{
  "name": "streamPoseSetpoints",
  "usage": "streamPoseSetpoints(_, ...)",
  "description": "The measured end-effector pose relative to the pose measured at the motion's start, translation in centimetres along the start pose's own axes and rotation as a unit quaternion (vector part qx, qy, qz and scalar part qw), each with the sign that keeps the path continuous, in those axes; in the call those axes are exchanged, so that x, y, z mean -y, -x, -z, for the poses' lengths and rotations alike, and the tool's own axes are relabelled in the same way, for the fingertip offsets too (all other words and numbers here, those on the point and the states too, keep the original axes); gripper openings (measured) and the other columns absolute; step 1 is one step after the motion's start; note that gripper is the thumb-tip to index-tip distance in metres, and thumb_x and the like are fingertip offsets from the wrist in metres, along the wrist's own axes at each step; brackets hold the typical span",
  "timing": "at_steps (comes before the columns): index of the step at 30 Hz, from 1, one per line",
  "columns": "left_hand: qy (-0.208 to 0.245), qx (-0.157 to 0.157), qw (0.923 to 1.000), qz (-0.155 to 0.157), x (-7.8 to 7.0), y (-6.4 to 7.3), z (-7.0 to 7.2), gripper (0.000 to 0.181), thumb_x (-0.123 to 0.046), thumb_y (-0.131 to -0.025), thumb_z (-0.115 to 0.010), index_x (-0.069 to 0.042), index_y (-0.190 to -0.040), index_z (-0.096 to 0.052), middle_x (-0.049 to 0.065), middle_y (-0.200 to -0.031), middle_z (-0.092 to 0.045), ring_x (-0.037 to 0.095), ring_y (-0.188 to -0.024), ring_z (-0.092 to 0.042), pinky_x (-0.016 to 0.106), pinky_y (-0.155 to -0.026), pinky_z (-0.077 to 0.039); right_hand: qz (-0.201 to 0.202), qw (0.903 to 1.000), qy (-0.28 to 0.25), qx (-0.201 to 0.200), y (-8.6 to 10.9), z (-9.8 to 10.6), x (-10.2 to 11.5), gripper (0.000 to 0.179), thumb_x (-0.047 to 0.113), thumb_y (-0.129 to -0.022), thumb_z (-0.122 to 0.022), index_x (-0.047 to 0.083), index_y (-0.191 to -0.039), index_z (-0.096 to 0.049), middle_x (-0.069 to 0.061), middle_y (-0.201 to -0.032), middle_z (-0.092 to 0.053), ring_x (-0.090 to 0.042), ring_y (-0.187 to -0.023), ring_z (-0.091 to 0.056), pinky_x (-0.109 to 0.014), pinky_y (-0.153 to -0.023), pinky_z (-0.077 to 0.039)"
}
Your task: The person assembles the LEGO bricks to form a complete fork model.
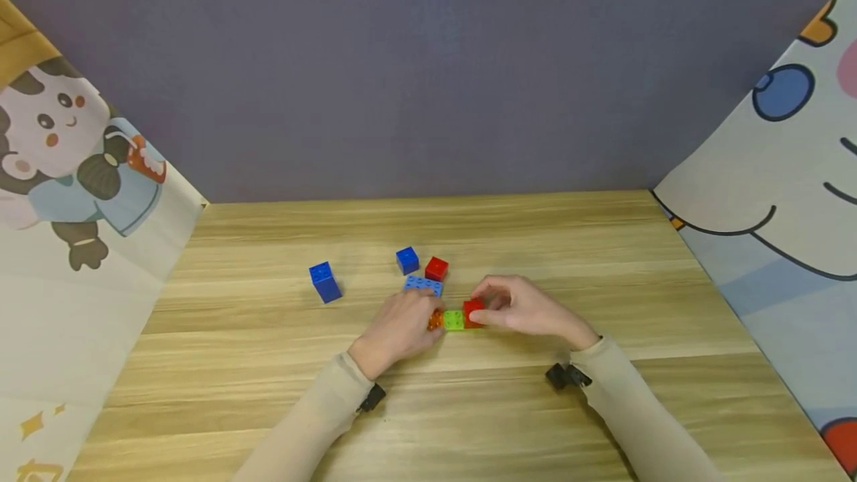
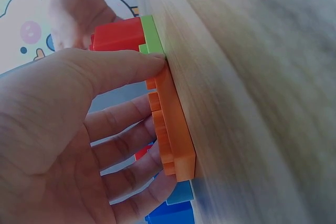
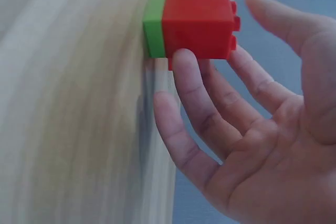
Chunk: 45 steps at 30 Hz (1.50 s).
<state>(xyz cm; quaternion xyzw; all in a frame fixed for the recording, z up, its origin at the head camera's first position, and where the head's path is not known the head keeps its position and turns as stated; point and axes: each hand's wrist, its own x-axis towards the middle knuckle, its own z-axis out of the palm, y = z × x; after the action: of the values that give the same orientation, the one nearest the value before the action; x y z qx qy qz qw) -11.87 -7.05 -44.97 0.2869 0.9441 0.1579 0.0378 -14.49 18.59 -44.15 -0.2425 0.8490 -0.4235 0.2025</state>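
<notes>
An orange studded brick lies flat on the table, and my left hand pinches it. The left thumb presses near where it meets a green brick. A red block stands on the green brick's right end, studs facing up. My right hand is around this block; a fingertip touches its side, while the thumb stands apart from it, above the studs. Left fingers hide much of the orange brick in the head view.
Behind the left hand lies a light blue studded brick, partly covered. A small red block and a blue block sit beyond it. Farther left stands a taller blue block. A grey wall bounds the table's back.
</notes>
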Motion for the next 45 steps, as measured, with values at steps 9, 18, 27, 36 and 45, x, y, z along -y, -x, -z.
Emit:
streamPoseSetpoints(9, 0.003, 0.0, 1.0, 0.003, 0.0, -0.1, -0.1, 0.027, -0.025, -0.092, -0.084, -0.009, -0.113, -0.081, 0.006, -0.11, -0.077, 0.024, -0.097, -0.073, 0.039, -0.083, -0.061, -0.004, 0.9968, 0.035, -0.072, -1.4, 0.4, 0.8, 0.031, 0.032, -0.103, -0.072, 0.009, -0.123, -0.076, -0.005, -0.12, -0.077, -0.016, -0.101, -0.074, -0.034, -0.085, -0.062)
streamPoseSetpoints(18, 0.0, 0.0, 1.0, 0.003, 0.1, 0.0, -0.2, 0.027, -0.026, -0.092, -0.084, -0.01, -0.114, -0.081, 0.006, -0.111, -0.077, 0.024, -0.098, -0.073, 0.039, -0.082, -0.061, -0.01, 0.9927, 0.058, -0.105, -3.5, 0.4, 0.9, 0.029, 0.029, -0.104, -0.07, 0.008, -0.123, -0.076, -0.007, -0.118, -0.078, -0.021, -0.098, -0.074, -0.035, -0.081, -0.062)
streamPoseSetpoints(27, -0.003, -0.002, 1.0, -0.004, 0.1, -0.1, -0.1, 0.027, -0.026, -0.093, -0.082, -0.01, -0.114, -0.081, 0.006, -0.115, -0.078, 0.025, -0.102, -0.074, 0.041, -0.087, -0.061, -0.009, 0.9911, 0.07, -0.113, -5.6, -0.2, 1.1, 0.031, 0.03, -0.102, -0.072, 0.01, -0.126, -0.075, -0.008, -0.123, -0.077, -0.026, -0.103, -0.074, -0.044, -0.089, -0.063)
streamPoseSetpoints(36, -0.004, 0.001, 1.0, -0.002, 0.1, 0.0, 0.0, 0.026, -0.026, -0.093, -0.082, -0.01, -0.113, -0.081, 0.006, -0.113, -0.077, 0.026, -0.103, -0.073, 0.042, -0.089, -0.062, -0.006, 0.9933, 0.062, -0.098, -7.0, -0.9, 1.0, 0.037, 0.03, -0.099, -0.076, 0.009, -0.13, -0.072, -0.011, -0.129, -0.075, -0.027, -0.104, -0.075, -0.042, -0.089, -0.063)
streamPoseSetpoints(45, -0.007, 0.002, 1.0, -0.005, 0.1, 0.0, -0.1, 0.024, -0.027, -0.093, -0.083, -0.011, -0.11, -0.081, 0.005, -0.11, -0.076, 0.025, -0.103, -0.073, 0.042, -0.09, -0.061, -0.023, 0.9932, 0.064, -0.095, -7.4, -1.4, 1.1, 0.041, 0.032, -0.096, -0.08, 0.014, -0.132, -0.072, -0.007, -0.129, -0.076, -0.023, -0.102, -0.075, -0.039, -0.085, -0.063)
